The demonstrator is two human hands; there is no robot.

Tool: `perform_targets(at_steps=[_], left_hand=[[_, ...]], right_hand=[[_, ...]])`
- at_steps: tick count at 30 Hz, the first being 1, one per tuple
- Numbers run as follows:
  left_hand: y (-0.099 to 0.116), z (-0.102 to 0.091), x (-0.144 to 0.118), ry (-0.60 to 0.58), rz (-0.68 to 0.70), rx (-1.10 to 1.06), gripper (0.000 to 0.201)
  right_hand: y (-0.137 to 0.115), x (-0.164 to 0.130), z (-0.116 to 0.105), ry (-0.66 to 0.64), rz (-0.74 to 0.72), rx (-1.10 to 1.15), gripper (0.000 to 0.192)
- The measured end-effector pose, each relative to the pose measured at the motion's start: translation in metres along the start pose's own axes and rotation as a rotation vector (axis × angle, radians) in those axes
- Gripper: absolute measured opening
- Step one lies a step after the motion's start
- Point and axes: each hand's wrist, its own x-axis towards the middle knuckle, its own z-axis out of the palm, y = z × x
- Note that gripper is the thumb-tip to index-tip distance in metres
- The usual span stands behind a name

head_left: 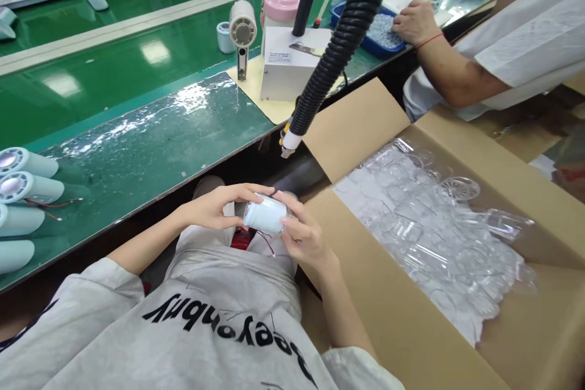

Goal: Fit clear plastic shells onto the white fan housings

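Green table (pixel 114 85), running across the upper left, its near part covered by a clear plastic sheet (pixel 155 134). Open cardboard box (pixel 388 304) at the right, beside the person's lap, lined with plastic and filled with clear plastic parts (pixel 439 225). Black corrugated hose (pixel 338 49) hanging down from the top edge, its nozzle ending just above the table's near edge, between table and box. White machine (pixel 286 64) on a tan mat on the table behind the hose, with a pink-topped container (pixel 280 5) behind it and a small fan (pixel 242 27) standing at its left. Four pale blue cylinders (pixel 22 201) lying in a row at the table's left edge, thin red wires trailing from one. Co-worker's hand (pixel 414 21) at upper right, resting on a blue tray (pixel 384 33) of small parts.

Cylinder (pixel 265 214), pale blue, held lying on its side over the lap, below the table edge and left of the box; a red wire hangs from it. Left hand (pixel 212 207): fingers curled over the cylinder's top and left end, gripping it. Right hand (pixel 304 234): fingers closed around the cylinder's right end, thumb on its near side.
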Motion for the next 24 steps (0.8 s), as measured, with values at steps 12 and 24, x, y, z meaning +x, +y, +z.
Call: perform_targets(at_steps=[12,24], left_hand=[[-0.032,0.072,0.014,0.482,-0.750,-0.725,0.040],[-0.021,0.073,0.019,0.482,-0.801,-0.869,0.024]], right_hand=[[-0.136,-0.180,-0.042,1.192,1.229,-0.878,0.075],[-0.105,-0.133,-0.144,0.523,1.590,-0.991,0.066]])
